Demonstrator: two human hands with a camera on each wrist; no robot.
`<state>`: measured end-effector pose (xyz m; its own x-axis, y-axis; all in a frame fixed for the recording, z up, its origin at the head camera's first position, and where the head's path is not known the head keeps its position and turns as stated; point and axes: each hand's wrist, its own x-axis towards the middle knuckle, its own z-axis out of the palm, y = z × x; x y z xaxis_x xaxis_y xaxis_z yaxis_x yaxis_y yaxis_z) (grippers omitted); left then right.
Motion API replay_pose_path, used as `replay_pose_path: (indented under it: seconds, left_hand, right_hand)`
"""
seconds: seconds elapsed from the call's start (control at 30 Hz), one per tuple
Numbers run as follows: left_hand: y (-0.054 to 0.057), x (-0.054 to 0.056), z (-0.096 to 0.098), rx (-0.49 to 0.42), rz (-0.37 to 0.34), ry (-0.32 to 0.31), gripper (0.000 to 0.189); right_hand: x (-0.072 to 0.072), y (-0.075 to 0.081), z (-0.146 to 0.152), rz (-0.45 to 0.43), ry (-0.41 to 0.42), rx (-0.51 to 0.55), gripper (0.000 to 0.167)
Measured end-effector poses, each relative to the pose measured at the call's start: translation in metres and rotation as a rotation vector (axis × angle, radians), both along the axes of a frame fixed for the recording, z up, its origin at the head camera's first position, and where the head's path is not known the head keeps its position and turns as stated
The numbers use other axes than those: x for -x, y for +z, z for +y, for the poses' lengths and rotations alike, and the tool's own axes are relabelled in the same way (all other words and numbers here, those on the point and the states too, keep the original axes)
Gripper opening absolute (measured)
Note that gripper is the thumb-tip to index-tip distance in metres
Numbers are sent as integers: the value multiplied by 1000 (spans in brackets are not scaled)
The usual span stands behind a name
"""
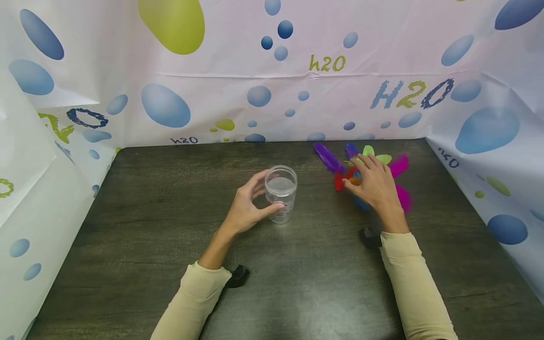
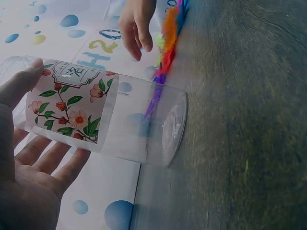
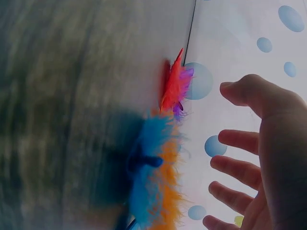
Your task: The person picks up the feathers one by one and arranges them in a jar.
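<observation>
My left hand point(image 1: 245, 208) holds a clear plastic jar point(image 1: 282, 188) by its side, thumb in front and fingers behind. The jar stands upright with its mouth uncovered, and no contents show inside. A floral label point(image 2: 72, 103) wraps its upper part in the left wrist view. Over a spread of coloured feathers hovers my right hand point(image 1: 378, 186), fingers apart and holding nothing. Around it show a purple feather point(image 1: 327, 157), a magenta feather point(image 1: 399, 165) and a green feather point(image 1: 384, 159). Blue feathers point(image 3: 148, 177), orange feathers point(image 3: 170, 187) and a red feather point(image 3: 173, 91) lie below the palm in the right wrist view.
The dark wood-grain table point(image 1: 148, 226) extends beneath everything. A white sheet point(image 1: 225, 56) printed with blue and green drops rises behind and along both sides of the table. Dark wrist devices point(image 1: 238, 276) sit at both sleeve cuffs.
</observation>
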<state>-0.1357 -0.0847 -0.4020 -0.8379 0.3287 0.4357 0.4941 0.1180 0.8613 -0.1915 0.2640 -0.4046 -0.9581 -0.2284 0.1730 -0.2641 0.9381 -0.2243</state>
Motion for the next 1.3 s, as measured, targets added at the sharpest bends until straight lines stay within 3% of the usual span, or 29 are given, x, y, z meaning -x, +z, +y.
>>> replay_pose_path:
  seconds: [1.3]
  left_hand:
    - [0, -2, 6, 5, -16, -26, 81]
  right_hand:
    - [19, 0, 9, -28, -47, 48, 60]
